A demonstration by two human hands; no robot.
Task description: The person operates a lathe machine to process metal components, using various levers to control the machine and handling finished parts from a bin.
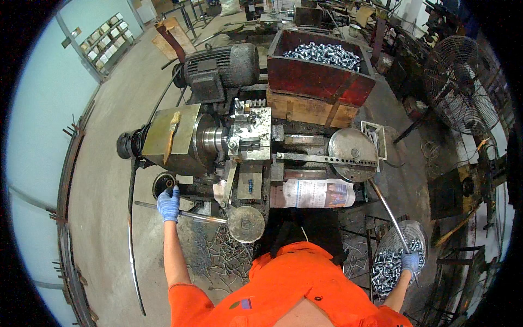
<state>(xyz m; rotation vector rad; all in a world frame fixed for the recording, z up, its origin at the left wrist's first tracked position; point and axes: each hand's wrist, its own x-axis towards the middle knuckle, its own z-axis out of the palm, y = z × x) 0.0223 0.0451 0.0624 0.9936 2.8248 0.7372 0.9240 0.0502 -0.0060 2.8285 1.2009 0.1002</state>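
Note:
Both my hands wear blue knit gloves. On the left, my left hand [168, 206] is closed at the rim of a small dark handwheel [159, 184] on the front of the lathe-like machine. Its fingertips are partly hidden. My right hand [411, 263] wraps round a long metal lever [388, 208], which slants down from beside a round metal plate [354, 155]. Under that hand stands a round basket [400, 231] full of shiny metal fittings [385, 271]. Between the hands, the machine's metal tool carriage [253, 128] sits beside a round chuck [211, 140].
A red bin [321, 84] of metal fittings rests on a wooden crate behind the machine, right of an electric motor [220, 68]. A brush [172, 136] lies on the machine's housing. A bar [201, 216] juts out near my left forearm. A large fan [460, 84] stands far right.

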